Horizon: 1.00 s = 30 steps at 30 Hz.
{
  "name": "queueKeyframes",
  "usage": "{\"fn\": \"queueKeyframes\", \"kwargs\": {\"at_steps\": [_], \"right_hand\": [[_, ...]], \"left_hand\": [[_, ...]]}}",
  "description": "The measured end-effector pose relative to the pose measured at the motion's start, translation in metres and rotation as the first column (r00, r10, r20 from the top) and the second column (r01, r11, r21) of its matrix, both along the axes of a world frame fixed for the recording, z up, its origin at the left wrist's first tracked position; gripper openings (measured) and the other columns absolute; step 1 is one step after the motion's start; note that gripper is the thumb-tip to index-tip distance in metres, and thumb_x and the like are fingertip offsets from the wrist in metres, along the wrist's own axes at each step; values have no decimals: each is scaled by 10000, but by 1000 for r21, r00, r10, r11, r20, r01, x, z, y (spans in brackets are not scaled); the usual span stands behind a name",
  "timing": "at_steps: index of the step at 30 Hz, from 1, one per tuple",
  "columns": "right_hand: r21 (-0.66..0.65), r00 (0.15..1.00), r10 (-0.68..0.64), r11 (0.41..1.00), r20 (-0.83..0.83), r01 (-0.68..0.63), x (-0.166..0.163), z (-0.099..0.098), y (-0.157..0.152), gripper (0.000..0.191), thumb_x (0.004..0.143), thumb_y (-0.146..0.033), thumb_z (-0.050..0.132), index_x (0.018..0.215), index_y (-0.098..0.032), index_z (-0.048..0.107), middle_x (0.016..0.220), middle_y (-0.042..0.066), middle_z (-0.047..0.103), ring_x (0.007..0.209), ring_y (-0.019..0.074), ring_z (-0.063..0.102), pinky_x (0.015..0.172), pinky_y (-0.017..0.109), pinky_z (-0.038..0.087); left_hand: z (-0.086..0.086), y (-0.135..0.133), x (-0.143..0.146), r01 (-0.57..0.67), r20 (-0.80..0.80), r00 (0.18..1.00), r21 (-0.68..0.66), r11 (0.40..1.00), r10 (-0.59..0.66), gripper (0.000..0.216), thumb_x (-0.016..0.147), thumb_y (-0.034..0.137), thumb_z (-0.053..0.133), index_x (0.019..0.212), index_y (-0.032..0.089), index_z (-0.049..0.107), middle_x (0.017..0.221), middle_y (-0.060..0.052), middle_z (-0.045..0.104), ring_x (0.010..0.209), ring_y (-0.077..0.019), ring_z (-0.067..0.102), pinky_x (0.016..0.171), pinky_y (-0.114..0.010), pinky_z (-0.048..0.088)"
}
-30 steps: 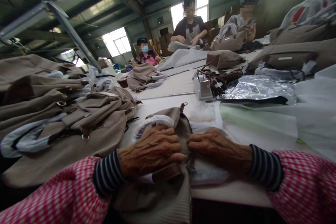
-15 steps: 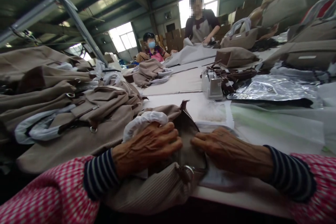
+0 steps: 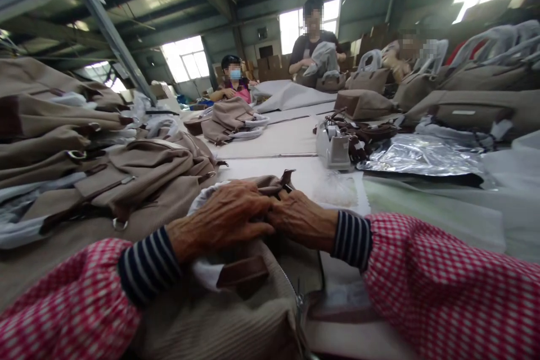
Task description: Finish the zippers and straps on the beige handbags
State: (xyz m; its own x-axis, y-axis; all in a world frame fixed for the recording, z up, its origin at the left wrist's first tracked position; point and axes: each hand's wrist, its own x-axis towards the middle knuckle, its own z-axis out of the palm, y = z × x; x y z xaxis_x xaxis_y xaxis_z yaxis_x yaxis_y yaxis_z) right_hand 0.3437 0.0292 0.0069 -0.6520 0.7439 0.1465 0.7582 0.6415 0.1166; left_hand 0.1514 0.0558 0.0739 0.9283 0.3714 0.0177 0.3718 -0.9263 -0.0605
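Bag (image 3: pixel 215 318): near edge of the table (image 3: pixel 291 138), mouth open, within both hands' reach.
Left hand (image 3: pixel 225 216): fingers bent over the bag's top, probably steadying it.
Right hand (image 3: pixel 304 218): fingers curled against the left's; overlap hides what either grips.
Handle (image 3: pixel 242 271): white-wrapped, likely against scuffs.

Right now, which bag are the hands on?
The ribbed taupe bag at front centre, nearest the camera: left hand and right hand both on it. Neither touches the other bags.
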Motion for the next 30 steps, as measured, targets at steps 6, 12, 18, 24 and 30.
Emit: {"fn": "queueKeyframes", "kwargs": {"at_steps": [6, 12, 18, 24, 30], "right_hand": [[-47, 998, 55, 997, -13, -56, 12, -5, 17, 189, 1011, -179, 498, 986, -124, 677, 1036, 136, 701, 868, 217, 639, 700, 336, 441], [-52, 996, -93, 994, -16, 92, 7, -15, 18, 234, 1022, -126, 448, 966, -113, 674, 906, 125, 717, 741, 218, 670, 586, 311, 417], [-17, 984, -175, 985, -45, 174, 3, -17, 8, 229, 1035, -116, 414, 1039, -97, 642, 988, 158, 706, 788, 234, 690, 610, 313, 493], [-4, 979, -198, 980, -53, 198, 1, -15, -2, 232, 1036, -109, 411, 1020, -106, 642, 1035, 165, 671, 872, 254, 683, 659, 339, 553], [49, 981, -194, 980, -17, 195, -2, -19, 4, 249, 1015, -96, 427, 966, -90, 671, 1023, 186, 653, 925, 300, 656, 617, 367, 578]], "left_hand": [[-11, 21, 0, -84, 121, 988, -92, 992, 95, 201, 824, 108, 633, 999, 199, 593, 1095, -49, 638, 1085, -254, 549, 934, -382, 459], [-14, 17, -3, -62, 80, 994, -78, 995, 69, 101, 994, 292, 607, 990, 227, 684, 1130, -40, 663, 1125, -257, 535, 1055, -418, 426], [-12, 9, -9, -13, 72, 997, -92, 996, 20, 148, 1010, 270, 614, 1118, 274, 715, 1266, -4, 658, 1185, -244, 506, 1085, -408, 386], [-17, 6, -10, 10, 7, 1000, -26, 1000, -10, 274, 1075, 315, 491, 1009, 240, 747, 1279, -48, 631, 1191, -252, 501, 1070, -442, 382], [-19, 5, -5, 12, 71, 997, -31, 999, -9, 379, 1092, 305, 435, 902, 201, 746, 1102, -49, 686, 1092, -224, 521, 1054, -397, 409]]}}
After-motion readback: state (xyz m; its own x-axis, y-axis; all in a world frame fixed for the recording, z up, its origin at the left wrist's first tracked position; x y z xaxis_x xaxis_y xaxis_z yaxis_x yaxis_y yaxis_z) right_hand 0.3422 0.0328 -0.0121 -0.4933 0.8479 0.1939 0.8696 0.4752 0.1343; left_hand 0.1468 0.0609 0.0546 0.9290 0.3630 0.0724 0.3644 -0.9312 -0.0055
